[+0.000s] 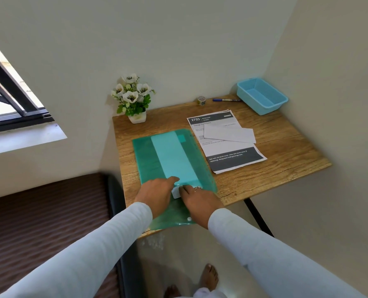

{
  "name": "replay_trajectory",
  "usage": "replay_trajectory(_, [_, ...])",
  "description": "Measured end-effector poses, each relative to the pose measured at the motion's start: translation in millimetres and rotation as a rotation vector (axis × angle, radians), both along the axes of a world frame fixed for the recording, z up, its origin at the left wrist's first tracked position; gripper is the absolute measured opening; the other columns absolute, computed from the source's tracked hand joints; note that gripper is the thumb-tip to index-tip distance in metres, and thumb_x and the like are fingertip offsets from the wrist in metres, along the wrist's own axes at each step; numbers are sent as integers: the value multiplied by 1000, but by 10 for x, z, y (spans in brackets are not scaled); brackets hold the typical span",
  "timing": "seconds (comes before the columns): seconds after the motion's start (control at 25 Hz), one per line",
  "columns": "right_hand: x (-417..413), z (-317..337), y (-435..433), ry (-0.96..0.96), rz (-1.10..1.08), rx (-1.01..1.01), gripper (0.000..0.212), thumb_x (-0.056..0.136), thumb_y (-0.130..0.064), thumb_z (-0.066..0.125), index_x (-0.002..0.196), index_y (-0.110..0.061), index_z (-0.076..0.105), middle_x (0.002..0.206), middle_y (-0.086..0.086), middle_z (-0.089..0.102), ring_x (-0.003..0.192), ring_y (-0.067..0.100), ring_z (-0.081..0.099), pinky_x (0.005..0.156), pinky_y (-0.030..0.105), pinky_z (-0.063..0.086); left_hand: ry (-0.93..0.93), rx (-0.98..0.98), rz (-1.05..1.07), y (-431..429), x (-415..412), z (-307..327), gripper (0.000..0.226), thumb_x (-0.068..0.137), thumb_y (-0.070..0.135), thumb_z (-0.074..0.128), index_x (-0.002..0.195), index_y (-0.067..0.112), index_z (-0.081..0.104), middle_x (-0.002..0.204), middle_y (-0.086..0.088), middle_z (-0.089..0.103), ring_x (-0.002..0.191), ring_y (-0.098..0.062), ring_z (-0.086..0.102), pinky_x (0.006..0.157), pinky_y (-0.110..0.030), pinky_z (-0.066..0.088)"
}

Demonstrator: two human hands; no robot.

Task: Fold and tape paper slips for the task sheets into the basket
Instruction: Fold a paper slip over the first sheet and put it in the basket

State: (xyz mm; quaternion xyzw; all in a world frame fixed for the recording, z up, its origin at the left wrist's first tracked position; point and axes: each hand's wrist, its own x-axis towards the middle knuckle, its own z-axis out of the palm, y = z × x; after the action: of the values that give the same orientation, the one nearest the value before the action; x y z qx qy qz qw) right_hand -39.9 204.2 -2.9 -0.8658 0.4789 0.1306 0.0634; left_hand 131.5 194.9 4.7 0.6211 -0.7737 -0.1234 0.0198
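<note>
– Two hands, doing what?
– Near edge: flat-fingered left hand (pixel 157 190) and right hand (pixel 198 201), grip indiscernible, touch a small white paper slip (pixel 175 193) on a translucent green plastic folder (pixel 148 160); pale blue plastic basket (pixel 262 108) stands far right.

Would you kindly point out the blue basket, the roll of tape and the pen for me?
blue basket (pixel 261 96): head view, bare inner floor.
roll of tape (pixel 201 100): head view, its outer side.
pen (pixel 226 100): head view, middle of the barrel.
</note>
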Motion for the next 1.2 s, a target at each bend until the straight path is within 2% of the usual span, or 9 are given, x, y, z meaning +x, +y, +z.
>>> replay_trajectory(0.24, [104, 24, -125, 150, 50, -58, 80, 88, -11, 77, 151, 0, 29, 130, 19, 54, 100, 40, 69, 77, 50, 58, 69, -29, 26, -13, 22, 25, 44, 105, 21, 41, 147, 33, 46, 130, 3, 70, 114, -29, 67, 92, -42, 57])
replay_trajectory(0.44, [77, 32, -182, 214, 101, -83, 82, 85, -15, 81, 150, 2, 32, 128, 18, 58, 100, 38, 70, 77, 47, 59, 98, -18, 8, -21, 50, 44, 44, 104, 22, 42, 147, 33, 47, 130, 1, 70, 114, -30, 66, 93, -43, 56])
replay_trajectory(0.52, [61, 54, -192, 213, 103, -89, 77, 87, -17, 80, 147, 0, 36, 130, 18, 57, 100, 38, 70, 78, 47, 59, 106, -12, 5, -29, 49, 50, 44, 105, 21, 42, 147, 33, 47, 130, 1, 70, 114, -30, 66, 94, -43, 56])
replay_trajectory(0.76, [30, 91, -238, 141, 90, -118, 61, 86, -13, 77, 137, -6, 45, 128, 14, 58, 101, 36, 70, 75, 42, 56, 110, -36, 2, -35, 36, 49, 40, 107, 27, 40, 147, 31, 47, 126, 3, 71, 111, -26, 67, 91, -39, 55])
replay_trajectory(1.0, [-35, 59, -204, -16, 17, -116, 36, 102, -22, 59, 136, -15, 52, 127, 10, 63, 106, 35, 68, 86, 46, 58, 122, -17, 8, -61, 51, 10, 39, 108, 29, 43, 146, 30, 50, 131, 4, 69, 115, -25, 66, 95, -39, 56])
replay_trajectory(1.08, [-55, 55, -225, -103, -35, -102, 23, 107, -27, 48, 125, -18, 59, 119, 7, 66, 99, 34, 68, 81, 42, 57, 96, -6, -11, -75, 61, -9, 37, 107, 28, 44, 143, 30, 53, 132, 3, 68, 114, -25, 66, 94, -38, 55])
replay_trajectory(1.2, [-102, 80, -256, -189, -42, -76, 22, 107, -31, 44, 112, -22, 64, 109, 3, 68, 90, 32, 67, 73, 37, 54, 71, -2, -29, -89, 76, -27, 36, 107, 27, 44, 140, 30, 57, 131, 3, 68, 113, -24, 66, 92, -37, 54])
